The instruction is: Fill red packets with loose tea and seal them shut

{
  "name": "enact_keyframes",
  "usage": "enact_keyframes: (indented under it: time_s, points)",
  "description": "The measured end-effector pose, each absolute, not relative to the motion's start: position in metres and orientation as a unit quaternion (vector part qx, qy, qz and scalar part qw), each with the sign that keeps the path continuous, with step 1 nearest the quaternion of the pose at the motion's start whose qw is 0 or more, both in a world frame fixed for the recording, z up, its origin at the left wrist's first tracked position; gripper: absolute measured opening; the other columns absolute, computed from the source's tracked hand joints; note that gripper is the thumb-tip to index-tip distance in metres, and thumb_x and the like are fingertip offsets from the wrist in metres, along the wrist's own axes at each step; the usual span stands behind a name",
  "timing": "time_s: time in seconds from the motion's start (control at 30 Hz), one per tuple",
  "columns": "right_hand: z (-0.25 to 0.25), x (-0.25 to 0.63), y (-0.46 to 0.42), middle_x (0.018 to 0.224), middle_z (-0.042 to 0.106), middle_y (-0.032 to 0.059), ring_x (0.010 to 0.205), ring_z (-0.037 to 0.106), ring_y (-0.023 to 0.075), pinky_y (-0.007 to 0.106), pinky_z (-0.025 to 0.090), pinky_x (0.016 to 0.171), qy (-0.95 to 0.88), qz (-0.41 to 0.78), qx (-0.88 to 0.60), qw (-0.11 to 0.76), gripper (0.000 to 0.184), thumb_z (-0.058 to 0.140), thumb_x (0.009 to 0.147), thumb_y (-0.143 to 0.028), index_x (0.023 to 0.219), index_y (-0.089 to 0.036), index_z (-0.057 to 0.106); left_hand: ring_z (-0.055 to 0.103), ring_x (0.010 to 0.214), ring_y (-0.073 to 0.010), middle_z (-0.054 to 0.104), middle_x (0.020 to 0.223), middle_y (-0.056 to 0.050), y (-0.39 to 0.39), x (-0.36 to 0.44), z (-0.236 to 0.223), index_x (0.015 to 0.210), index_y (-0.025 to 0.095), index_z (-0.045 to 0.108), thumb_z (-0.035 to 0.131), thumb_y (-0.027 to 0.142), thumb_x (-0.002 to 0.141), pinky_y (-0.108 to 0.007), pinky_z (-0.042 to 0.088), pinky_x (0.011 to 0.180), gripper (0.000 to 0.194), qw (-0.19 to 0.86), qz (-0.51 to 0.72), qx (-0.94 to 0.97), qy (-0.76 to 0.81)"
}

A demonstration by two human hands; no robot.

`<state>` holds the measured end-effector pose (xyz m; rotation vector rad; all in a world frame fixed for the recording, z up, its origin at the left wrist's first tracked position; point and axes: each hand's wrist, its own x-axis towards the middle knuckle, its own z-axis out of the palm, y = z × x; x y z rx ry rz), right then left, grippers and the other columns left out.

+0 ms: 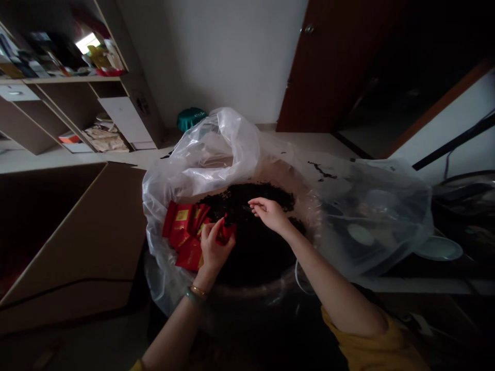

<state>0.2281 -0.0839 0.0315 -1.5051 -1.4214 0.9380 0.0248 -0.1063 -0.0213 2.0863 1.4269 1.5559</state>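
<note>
My left hand (215, 248) is closed around a small red packet (228, 233), which it holds over a heap of dark, loose material that looks like tea leaves (255, 257). More red packets (181, 226) with yellow print lie piled just left of that hand. To its right, my right hand (269, 212) hovers above the heap with its fingers drawn together; whatever is between them is too small to make out. A crumpled clear plastic bag (235, 139) surrounds the heap and the packets, its rim spread wide.
On the left stands an open cardboard box (85, 237). Clear plastic sheeting (371, 216) stretches to the right, near a pale round dish (439, 248). Behind are a shelf unit (127, 118), a teal bag (190, 118) and a brown door (320, 62). Dark bits lie scattered beyond the bag.
</note>
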Motion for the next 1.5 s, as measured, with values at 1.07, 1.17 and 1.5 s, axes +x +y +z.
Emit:
enact_keyframes:
  time_s: [1.07, 1.17, 1.5]
  points:
    - [0.107, 0.203, -0.032, 0.079, 0.070, -0.0016, 0.067, 0.063, 0.0132, 0.024, 0.047, 0.069, -0.768, 0.305, -0.542, 0.157, 0.028, 0.067, 0.071, -0.016, 0.099, -0.019, 0.069, 0.056, 0.077, -0.0167, 0.054, 0.091, -0.004, -0.103, 0.025, -0.030, 0.117, 0.021, 0.059, 0.070, 0.026, 0.069, -0.031, 0.053, 0.071, 0.050, 0.135, 0.509, 0.696, 0.488]
    - [0.117, 0.197, -0.064, 0.090, 0.072, 0.0001, 0.076, 0.066, 0.0149, 0.027, 0.049, 0.077, -0.761, 0.313, -0.532, 0.197, 0.032, 0.068, 0.070, -0.014, 0.101, -0.020, 0.069, 0.057, 0.080, -0.0172, 0.054, 0.092, -0.004, -0.103, 0.025, -0.030, 0.118, 0.020, 0.058, 0.070, 0.027, 0.069, -0.032, 0.053, 0.072, 0.050, 0.145, 0.508, 0.698, 0.484]
    - [0.097, 0.181, -0.097, 0.107, 0.071, 0.0048, 0.097, 0.066, 0.0171, 0.030, 0.049, 0.091, -0.748, 0.242, -0.544, 0.292, 0.041, 0.065, 0.069, -0.003, 0.106, -0.020, 0.069, 0.057, 0.082, -0.0182, 0.055, 0.094, -0.005, -0.104, 0.025, -0.029, 0.120, 0.019, 0.056, 0.071, 0.029, 0.070, -0.032, 0.052, 0.073, 0.053, 0.123, 0.504, 0.714, 0.470]
